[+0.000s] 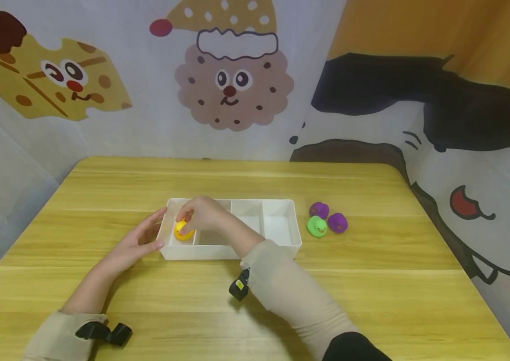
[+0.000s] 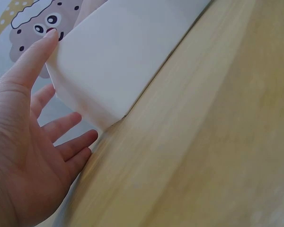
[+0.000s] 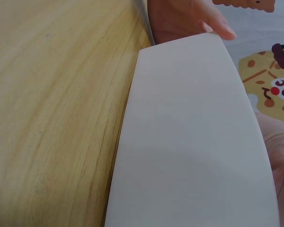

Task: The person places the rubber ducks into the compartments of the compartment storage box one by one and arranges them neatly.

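Note:
A white divided box (image 1: 223, 252) stands on the table, its compartments in a row. My right hand (image 1: 210, 218) reaches into the leftmost compartment and pinches a yellow toy duck (image 1: 181, 232) there. In the right wrist view the box's side wall (image 3: 189, 132) hides the duck and most of that hand. At the box's left end is my left hand (image 1: 135, 244), its thumb at the front corner. The left wrist view shows this hand's fingers (image 2: 63, 126) spread and fairly straight beside the end wall.
Right of the box sit two purple toy ducks (image 1: 338, 223) and a green one (image 1: 316, 226), close together. The wooden table (image 1: 395, 301) extends around them. Behind it hangs a cloth (image 1: 142, 135) printed with cartoon figures.

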The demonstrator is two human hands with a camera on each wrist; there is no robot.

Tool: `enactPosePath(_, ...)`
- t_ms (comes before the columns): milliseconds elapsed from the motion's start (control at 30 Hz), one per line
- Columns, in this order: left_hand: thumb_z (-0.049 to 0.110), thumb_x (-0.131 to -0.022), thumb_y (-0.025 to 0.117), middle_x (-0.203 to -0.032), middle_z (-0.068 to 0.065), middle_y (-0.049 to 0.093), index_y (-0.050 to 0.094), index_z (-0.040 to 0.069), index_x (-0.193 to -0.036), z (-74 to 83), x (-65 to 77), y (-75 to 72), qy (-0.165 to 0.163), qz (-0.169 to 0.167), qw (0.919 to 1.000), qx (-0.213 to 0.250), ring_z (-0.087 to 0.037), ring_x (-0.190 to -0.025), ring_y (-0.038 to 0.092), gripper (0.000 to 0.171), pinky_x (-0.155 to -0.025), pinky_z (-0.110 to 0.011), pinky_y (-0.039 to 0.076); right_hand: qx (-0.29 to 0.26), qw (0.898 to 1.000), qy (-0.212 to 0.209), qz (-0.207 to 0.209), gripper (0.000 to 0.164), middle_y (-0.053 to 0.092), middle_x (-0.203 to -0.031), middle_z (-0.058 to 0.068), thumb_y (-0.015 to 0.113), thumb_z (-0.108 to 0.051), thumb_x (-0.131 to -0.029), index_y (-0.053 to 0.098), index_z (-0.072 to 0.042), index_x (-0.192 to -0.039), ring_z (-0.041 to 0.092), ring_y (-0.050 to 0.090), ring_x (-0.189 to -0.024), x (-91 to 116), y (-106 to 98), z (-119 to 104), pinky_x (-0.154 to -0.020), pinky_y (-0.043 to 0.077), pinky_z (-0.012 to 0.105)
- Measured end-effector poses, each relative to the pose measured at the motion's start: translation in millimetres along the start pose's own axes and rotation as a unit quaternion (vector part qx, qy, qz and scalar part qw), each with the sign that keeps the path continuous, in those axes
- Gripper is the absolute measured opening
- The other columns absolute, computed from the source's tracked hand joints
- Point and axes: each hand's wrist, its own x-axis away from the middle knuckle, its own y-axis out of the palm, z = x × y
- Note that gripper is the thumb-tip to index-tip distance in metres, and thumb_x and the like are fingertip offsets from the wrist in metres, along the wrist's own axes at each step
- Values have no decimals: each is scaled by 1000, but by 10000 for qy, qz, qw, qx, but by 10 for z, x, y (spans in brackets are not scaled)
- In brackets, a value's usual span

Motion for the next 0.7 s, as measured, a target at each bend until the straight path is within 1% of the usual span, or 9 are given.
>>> enactPosePath(200, 3, -96, 54, -153, -27, 19, 16, 14, -154, -1, 1, 1, 26, 13, 10000, -25, -51, -132, 26, 71, -96, -65, 29, 44, 10000, 30, 8, 19, 62, -84, -11, 83, -23, -76, 74, -22, -93, 8, 55, -81, 5, -3, -7, -73, 44, 24)
enactPosePath(367, 2, -95, 54, -153, -27, 20, 16, 13, -154, -7, -3, 3, 13, 26, 10000, -24, -51, -132, 27, 71, -96, -65, 29, -14, 10000, 39, 14, 22, 62, -85, -11, 82, -24, -77, 74, -21, -98, 9, 55, -81, 16, -12, 0, -73, 45, 26)
enactPosePath(500, 3, -95, 54, -153, -26, 20, 16, 13, -154, -5, -7, 0, -4, 20, 10000, 4, -50, -132, 27, 71, -96, -66, 29, 41, 9999, -126, 75, 27, 63, -85, -12, 81, -24, -78, 73, -19, -103, 8, 56, -80, 47, -47, 1, -72, 45, 24)
enactPosePath(700, 3, -96, 54, -153, -26, 19, 16, 15, -155, 1, -5, -5, -58, 14, 10000, 47, -51, -133, 25, 71, -96, -68, 28, 139, 9987, -435, 229, 30, 65, -90, -10, 79, -25, -81, 72, -17, -108, 6, 56, -83, 135, -136, -11, -72, 46, 21)
